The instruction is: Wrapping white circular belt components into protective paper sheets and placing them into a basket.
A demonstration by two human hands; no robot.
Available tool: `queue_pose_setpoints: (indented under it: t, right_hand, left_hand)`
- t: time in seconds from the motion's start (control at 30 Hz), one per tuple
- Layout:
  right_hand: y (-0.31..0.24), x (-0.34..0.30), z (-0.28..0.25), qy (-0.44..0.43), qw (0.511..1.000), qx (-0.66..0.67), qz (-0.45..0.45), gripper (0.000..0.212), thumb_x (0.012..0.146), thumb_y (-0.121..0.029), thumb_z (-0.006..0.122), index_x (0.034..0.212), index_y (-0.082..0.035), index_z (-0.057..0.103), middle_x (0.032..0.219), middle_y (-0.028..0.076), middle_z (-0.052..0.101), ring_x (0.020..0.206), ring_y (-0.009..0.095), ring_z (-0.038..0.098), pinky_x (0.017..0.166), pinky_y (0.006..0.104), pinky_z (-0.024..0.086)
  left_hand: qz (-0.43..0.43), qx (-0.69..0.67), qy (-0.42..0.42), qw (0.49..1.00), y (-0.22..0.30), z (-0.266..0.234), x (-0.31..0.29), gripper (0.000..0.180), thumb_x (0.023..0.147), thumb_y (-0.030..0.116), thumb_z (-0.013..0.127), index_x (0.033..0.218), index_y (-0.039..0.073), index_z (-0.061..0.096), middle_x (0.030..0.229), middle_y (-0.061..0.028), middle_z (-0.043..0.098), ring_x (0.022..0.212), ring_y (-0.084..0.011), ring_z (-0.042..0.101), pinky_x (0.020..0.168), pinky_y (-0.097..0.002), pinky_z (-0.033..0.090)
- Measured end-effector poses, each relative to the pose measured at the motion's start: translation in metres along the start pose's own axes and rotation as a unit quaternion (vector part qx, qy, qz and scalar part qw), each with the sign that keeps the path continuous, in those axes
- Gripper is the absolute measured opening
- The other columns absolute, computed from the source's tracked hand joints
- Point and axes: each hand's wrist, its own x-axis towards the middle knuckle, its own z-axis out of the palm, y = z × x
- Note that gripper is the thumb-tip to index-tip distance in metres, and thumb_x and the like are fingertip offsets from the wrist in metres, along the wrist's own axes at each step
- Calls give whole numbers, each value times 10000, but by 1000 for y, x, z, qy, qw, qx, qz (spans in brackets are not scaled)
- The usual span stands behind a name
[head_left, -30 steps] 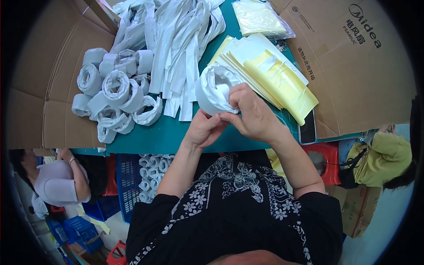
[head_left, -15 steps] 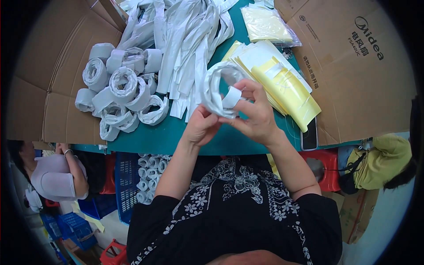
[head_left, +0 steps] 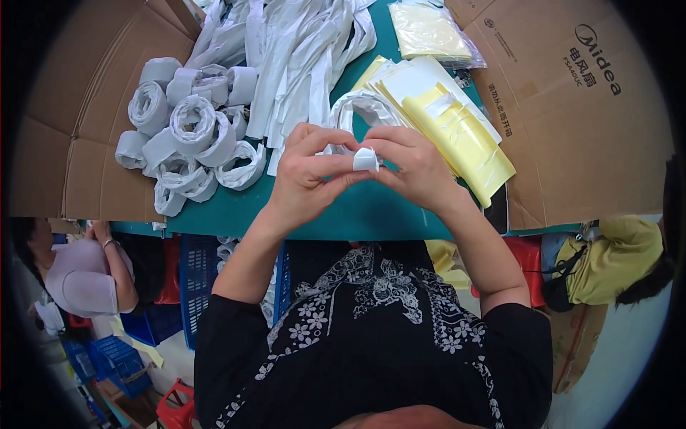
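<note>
In the middle, at the table's front, both my hands meet with their fingertips closed on a small white strip (head_left: pixel 364 159). My left hand (head_left: pixel 306 171) has it at the strip's left side, and my right hand (head_left: pixel 411 161) pinches it from the right. Just beyond my fingers is a roll of white flat material (head_left: pixel 366 106), wound into an open ring. Its near side is hidden by my hands, so I cannot tell whether it rests on the table or is also being held.
Several similar white rolls (head_left: pixel 191 123) are piled at left, beside long white strips (head_left: pixel 296 64). Yellow and white sheets (head_left: pixel 457 136) lie at right, below a bagged yellow stack (head_left: pixel 429 32). Cardboard (head_left: pixel 550 114) flanks the green table (head_left: pixel 336 223). A blue basket (head_left: pixel 196 286) stands below; people sit either side.
The white roll has gone from between my hands to just beyond them. My left hand has risen, and both hands' fingertips have come together on the small white strip.
</note>
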Motion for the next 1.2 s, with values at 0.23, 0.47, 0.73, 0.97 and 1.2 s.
queue_pose_setpoints:
  t: [0.23, 0.47, 0.73, 0.97, 1.2]
  right_hand:
    - [10, -1, 2, -29, 995, 79, 56, 228, 757, -130, 676, 961, -35, 638, 895, 84, 626, 800, 204, 622, 696, 306, 499]
    - [30, 5, -1, -275, 814, 377, 347, 245, 864, -236, 626, 958, -10, 639, 729, 1, 581, 619, 66, 509, 545, 223, 418]
    - [47, 0, 6, -391, 724, 485, 297, 305, 843, -233, 652, 1054, -14, 622, 820, -8, 611, 702, 59, 520, 643, 205, 428]
    - [51, -2, 10, -396, 652, 557, 328, 327, 865, -212, 622, 1121, -11, 587, 886, 0, 625, 741, 58, 542, 660, 204, 435]
    - [49, -15, 22, -366, 619, 605, 343, 299, 880, -250, 607, 1086, -34, 608, 877, 6, 641, 754, 63, 567, 638, 208, 439]
  left_hand:
    - [51, 58, 8, 997, -18, 15, -7, 191, 676, 81, 744, 859, 120, 706, 938, -2, 645, 801, -181, 510, 722, -292, 407]
    - [43, -3, -30, 999, -31, 20, -17, 347, 686, 168, 762, 1008, 84, 663, 1008, -44, 620, 885, -222, 540, 786, -326, 425]
    - [277, 50, -69, 957, -32, 19, -23, 377, 593, 189, 766, 928, 51, 661, 954, -40, 621, 768, -212, 569, 670, -324, 482]
    - [280, 15, -40, 959, -30, 20, -21, 294, 574, 139, 801, 827, 67, 669, 835, -33, 644, 707, -190, 599, 602, -279, 507]
    - [294, 48, -2, 954, -30, 23, -28, 284, 591, 147, 805, 822, 69, 659, 825, -32, 637, 711, -189, 619, 602, -265, 520]
